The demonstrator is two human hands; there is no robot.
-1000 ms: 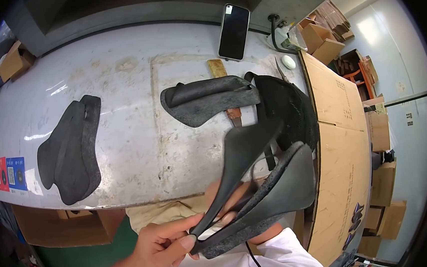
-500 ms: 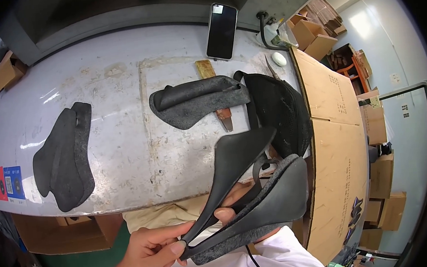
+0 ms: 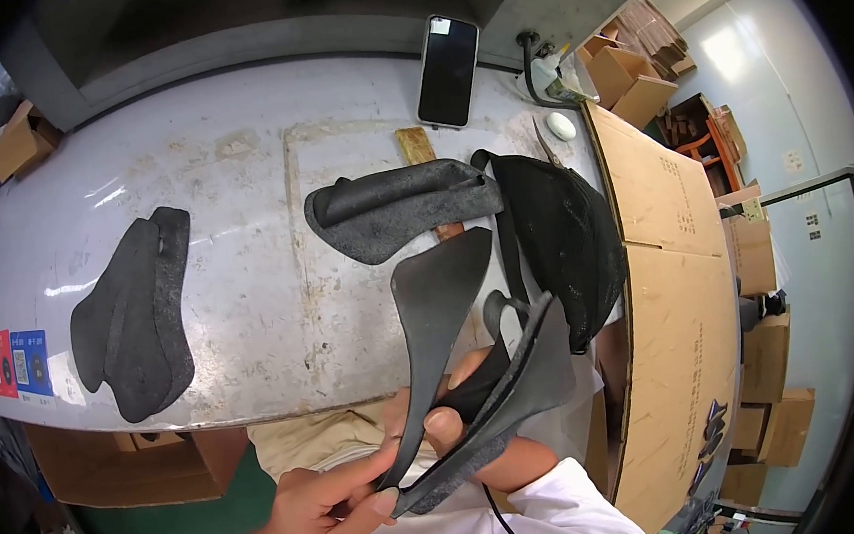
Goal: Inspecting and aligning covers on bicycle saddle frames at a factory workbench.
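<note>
A black leather-like piece (image 3: 435,301), shaped like a shoe upper, is held up over the table's near edge. Its two smooth flaps spread into a V, with rough grey backing showing along the right flap. My left hand (image 3: 321,511) pinches the narrow joined end between thumb and fingers. Between the flaps, my right hand (image 3: 447,424) is closed on the piece's dark inner part; some of its fingers are hidden. Just beyond lies a similar folded grey-black piece (image 3: 402,209), with a black mesh item (image 3: 560,236) beside it. Another folded pair (image 3: 135,315) rests at the left.
A tool with a yellowish handle (image 3: 416,145) lies under the folded piece. A phone (image 3: 448,70) leans at the back, near a white oval object (image 3: 561,126). Cardboard (image 3: 667,188) borders the right side. An open carton (image 3: 127,466) sits below the table's left front.
The held piece has turned more upright, its left flap swinging leftward and its right flap narrowing to view. Both hands keep their grip and have shifted slightly. The view has moved a little.
</note>
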